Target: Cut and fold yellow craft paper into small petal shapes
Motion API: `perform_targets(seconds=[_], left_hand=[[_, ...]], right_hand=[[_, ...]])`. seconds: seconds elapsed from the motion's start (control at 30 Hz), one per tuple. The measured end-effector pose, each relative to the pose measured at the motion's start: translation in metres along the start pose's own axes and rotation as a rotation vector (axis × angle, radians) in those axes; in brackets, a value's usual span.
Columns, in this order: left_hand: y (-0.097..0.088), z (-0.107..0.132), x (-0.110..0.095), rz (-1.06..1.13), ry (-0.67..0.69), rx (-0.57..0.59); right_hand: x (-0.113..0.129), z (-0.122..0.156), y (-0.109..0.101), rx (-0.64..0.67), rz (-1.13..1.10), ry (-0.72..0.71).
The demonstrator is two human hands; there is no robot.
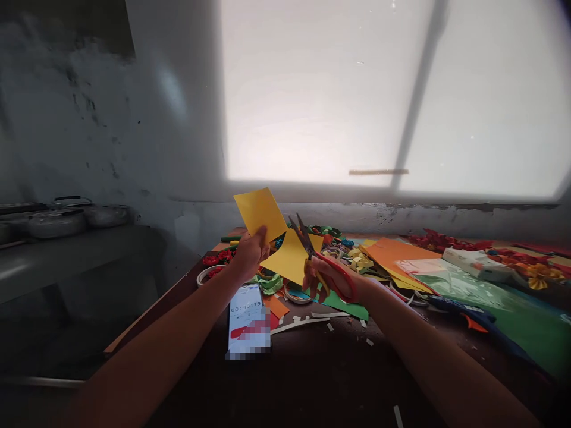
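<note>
My left hand (252,254) pinches a square of yellow paper (260,213) by its lower edge and holds it up over the table. In my right hand (328,279) is a pair of scissors (307,241) with red and yellow handles, fingers through the loops. The blades point up and to the left, slightly parted, close to the right corner of the yellow square but with nothing visible between them. Behind and below lies a larger yellow sheet (292,257), partly covered by my hands.
A phone (248,324) showing a timer lies on the dark table (312,380). White paper strips (303,324) and a green sheet (343,306) are nearby. Orange paper (392,258), a blue glue gun (464,309) and a white box (477,264) lie right. Pots (57,223) stand far left.
</note>
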State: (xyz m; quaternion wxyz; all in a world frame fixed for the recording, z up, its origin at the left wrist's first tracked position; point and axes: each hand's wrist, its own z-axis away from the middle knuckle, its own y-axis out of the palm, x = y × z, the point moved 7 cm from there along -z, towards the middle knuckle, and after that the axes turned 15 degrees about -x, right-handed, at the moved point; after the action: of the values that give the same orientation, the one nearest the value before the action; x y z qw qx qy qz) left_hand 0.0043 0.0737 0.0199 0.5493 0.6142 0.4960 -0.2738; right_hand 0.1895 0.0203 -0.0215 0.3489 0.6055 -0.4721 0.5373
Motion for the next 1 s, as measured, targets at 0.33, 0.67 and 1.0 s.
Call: perform_targets(seconds=[0.33, 0.67, 1.0], left_hand=[[-0.0004, 0.0004, -0.0056, 0.117, 0.006, 0.015], [-0.005, 0.0008, -0.0061, 0.135, 0.103, -0.11], [-0.0054, 0.0033, -0.0095, 0.169, 0.088, -0.173]], right_hand=[[-0.0051, 0.0031, 0.0057, 0.052, 0.159, 0.012], [-0.007, 0.0039, 0.0027, 0.095, -0.046, 0.027], [-0.0107, 0.0016, 0.0029, 0.147, -0.036, 0.023]])
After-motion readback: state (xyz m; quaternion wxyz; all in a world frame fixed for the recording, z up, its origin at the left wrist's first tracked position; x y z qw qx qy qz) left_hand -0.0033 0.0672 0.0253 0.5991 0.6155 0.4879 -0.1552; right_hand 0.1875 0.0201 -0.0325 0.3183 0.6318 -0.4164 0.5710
